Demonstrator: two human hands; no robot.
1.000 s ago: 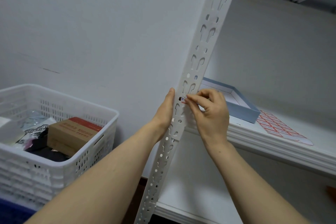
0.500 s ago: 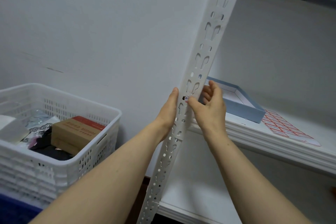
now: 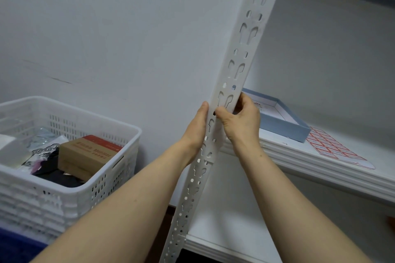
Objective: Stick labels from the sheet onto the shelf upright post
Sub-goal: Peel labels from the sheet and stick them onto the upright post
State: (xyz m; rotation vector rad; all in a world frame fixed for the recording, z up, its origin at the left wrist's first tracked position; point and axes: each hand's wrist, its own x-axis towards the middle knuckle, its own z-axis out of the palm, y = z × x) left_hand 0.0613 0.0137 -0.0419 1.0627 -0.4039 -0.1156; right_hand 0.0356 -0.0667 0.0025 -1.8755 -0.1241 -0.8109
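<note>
from over the person's head: the white, hole-punched shelf upright post (image 3: 239, 66) slants across the middle, from the bottom edge up to the top right. 2 bare hands meet on it about halfway up. the left hand (image 3: 197, 127) lies straight along the post's left edge, touching it; its other fingers are hidden behind the metal, so i cannot tell whether it grips. the right hand (image 3: 242, 120) holds the post from the other side, thumb pressed on the front face, fingers curled round the right edge. behind it a shelf (image 3: 299, 162) carries a shallow blue box (image 3: 285, 123) and, just beside that, the label sheet (image 3: 333, 149) with red-bordered labels, lying flat. to the left stands a white basket (image 3: 70, 196) with a cardboard box (image 3: 89, 153) inside.
</note>
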